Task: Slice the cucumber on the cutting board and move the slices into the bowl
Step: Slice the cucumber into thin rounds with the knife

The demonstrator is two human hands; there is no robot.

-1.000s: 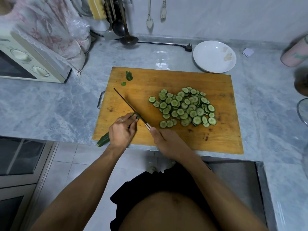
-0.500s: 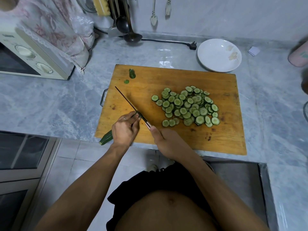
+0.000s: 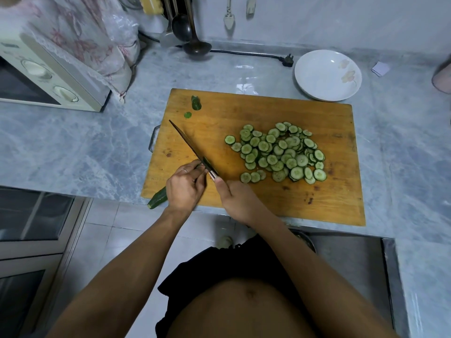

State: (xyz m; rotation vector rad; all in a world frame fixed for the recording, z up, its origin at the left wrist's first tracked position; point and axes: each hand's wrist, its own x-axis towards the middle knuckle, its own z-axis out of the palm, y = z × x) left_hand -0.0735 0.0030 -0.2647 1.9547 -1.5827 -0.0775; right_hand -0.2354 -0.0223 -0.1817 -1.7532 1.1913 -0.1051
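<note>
Left hand has its grip curled down over the cucumber, fingertips bunched right against the blade. Right hand is wrapped tight around the handle of the knife, thumb lying along the top. The blade runs diagonally from the handle near the front of the board up and away to the left, tip over bare wood. The cucumber's long axis runs on a slant too: its uncut end pokes out past the front-left corner of the cutting board, overhanging the bench edge, while the cut end sits hidden under the left hand at the knife. Just right of the blade, a big heap of slices spreads across the middle of the board, overlapping. Up at the far-left corner, a trimmed end piece and a small green scrap. Beyond the board's far-right corner sits the white bowl, touching none of it.
</note>
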